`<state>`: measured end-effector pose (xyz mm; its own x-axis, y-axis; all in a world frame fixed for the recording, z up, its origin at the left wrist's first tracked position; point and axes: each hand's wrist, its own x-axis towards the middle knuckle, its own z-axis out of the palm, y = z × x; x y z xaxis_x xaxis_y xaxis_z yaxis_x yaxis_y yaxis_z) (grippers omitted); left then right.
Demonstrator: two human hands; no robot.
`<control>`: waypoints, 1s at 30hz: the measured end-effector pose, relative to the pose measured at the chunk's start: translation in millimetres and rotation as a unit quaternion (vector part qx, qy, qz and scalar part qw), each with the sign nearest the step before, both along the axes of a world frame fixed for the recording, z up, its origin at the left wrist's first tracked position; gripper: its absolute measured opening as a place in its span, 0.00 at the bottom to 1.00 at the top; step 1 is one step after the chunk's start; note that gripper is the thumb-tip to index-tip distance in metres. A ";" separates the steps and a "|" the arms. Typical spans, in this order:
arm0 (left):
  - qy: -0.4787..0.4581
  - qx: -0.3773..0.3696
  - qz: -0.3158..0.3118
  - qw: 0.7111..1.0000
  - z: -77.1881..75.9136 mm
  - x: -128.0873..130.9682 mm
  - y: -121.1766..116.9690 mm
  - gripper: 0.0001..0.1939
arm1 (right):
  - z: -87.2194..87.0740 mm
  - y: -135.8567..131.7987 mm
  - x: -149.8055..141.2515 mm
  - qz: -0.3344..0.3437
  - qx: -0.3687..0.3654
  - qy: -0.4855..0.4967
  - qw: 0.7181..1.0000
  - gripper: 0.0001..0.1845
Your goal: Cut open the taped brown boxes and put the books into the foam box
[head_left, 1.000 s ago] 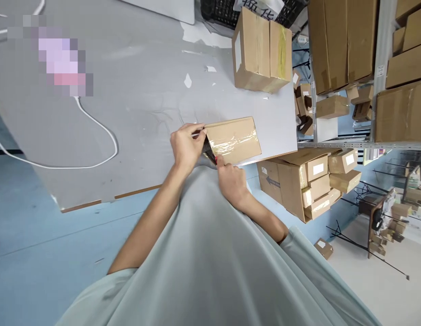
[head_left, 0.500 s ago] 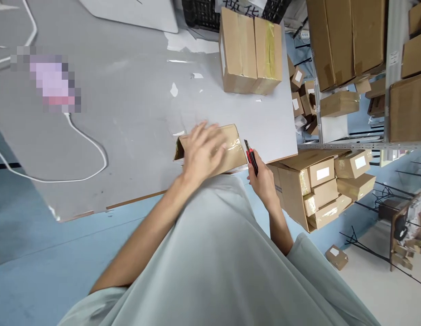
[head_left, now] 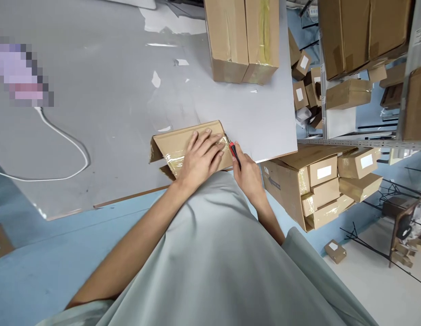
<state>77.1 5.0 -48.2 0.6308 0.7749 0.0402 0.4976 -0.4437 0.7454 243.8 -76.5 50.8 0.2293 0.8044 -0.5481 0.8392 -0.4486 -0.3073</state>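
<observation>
A small cardboard box lies near the front edge of the grey table, with shiny clear tape across its top. Its left end stands open, the flaps sticking out. My left hand rests flat on top of the box, fingers stretched out. In my right hand is a red and black utility knife, gripped by its handle. The knife's tip meets the taped right end of the box; whether the blade is in the tape I cannot tell.
Two taped cartons stand at the back of the table. To the left a white cable runs to a blurred-out device. Right of the table, a large open carton holds several smaller boxes. Shelves with boxes stand beyond.
My right hand has brought the knife leftward from beside the box onto its right end. My left hand has settled flat on the box, and a flap at its left end now hangs out.
</observation>
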 end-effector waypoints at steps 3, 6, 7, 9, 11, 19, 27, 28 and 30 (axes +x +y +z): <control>-0.001 -0.008 0.001 1.000 -0.4 0.9 -0.1 0.19 | 4.9 3.5 -4.8 0.009 -0.030 -0.030 0.999 0.37; -0.005 -0.015 0.001 1.000 -0.7 0.8 -1.3 0.19 | 10.9 7.8 -15.9 0.013 -0.081 -0.074 0.994 0.38; -0.005 -0.019 0.001 1.000 -1.0 0.7 -1.9 0.19 | 12.1 10.5 -20.3 0.016 -0.097 -0.087 0.991 0.39; -0.008 -0.025 0.001 1.000 -2.2 0.5 -3.1 0.21 | 13.3 17.8 -28.8 0.023 -0.116 -0.105 0.987 0.41; -0.012 -0.029 0.002 1.000 -4.6 0.6 -3.8 0.23 | 14.3 25.0 -35.2 0.029 -0.119 -0.114 0.986 0.42; -0.024 -0.017 0.010 1.000 -15.3 1.7 -12.3 0.19 | 30.0 19.3 -40.4 0.012 -0.149 -0.123 0.981 0.43; -0.030 -0.004 0.002 1.000 -15.7 2.2 -2.5 0.21 | 40.9 -4.7 -45.4 -0.019 -0.181 -0.135 0.974 0.40; -0.035 -0.003 -0.002 0.999 -13.1 -0.4 -1.3 0.21 | 44.9 -13.1 -44.1 -0.022 -0.179 -0.130 0.975 0.38; -0.041 0.001 -0.002 0.999 -5.6 -11.8 -1.6 0.21 | 51.1 -30.1 -37.2 -0.029 -0.150 -0.107 0.982 0.36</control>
<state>65.3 3.5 -53.9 0.6284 0.7724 0.0922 0.4338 -0.4464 0.7827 206.6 -106.6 101.9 0.4057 0.5953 -0.6936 0.8401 -0.5417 0.0265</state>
